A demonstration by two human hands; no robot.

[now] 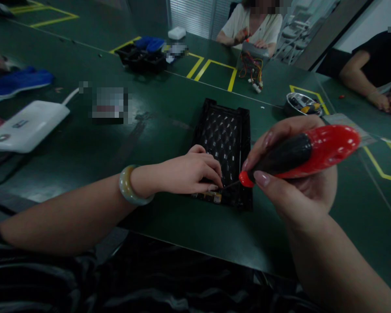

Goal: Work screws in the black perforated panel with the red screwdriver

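A black plastic panel (220, 130) with a patterned grid lies on the table before me. Along its near end sits a small circuit board (217, 198). My left hand (195, 171) rests over the panel, its fingers bent and closed by the board; what they pinch, if anything, is hidden. In my right hand (296, 191) is a screwdriver (326, 150) with a red and black handle, held tilted. Its thin shaft points left and down, and the tip meets the area beside my left fingertips at the board.
The green table (163, 226) bears yellow tape outlines. To the left lie a white power-bank-like box (29, 126) with a cable and a blue glove (19, 82). A black tray (141, 58) and a metal bowl (303, 104) stand farther back. Two people sit across, one by bundled wires (252, 67).
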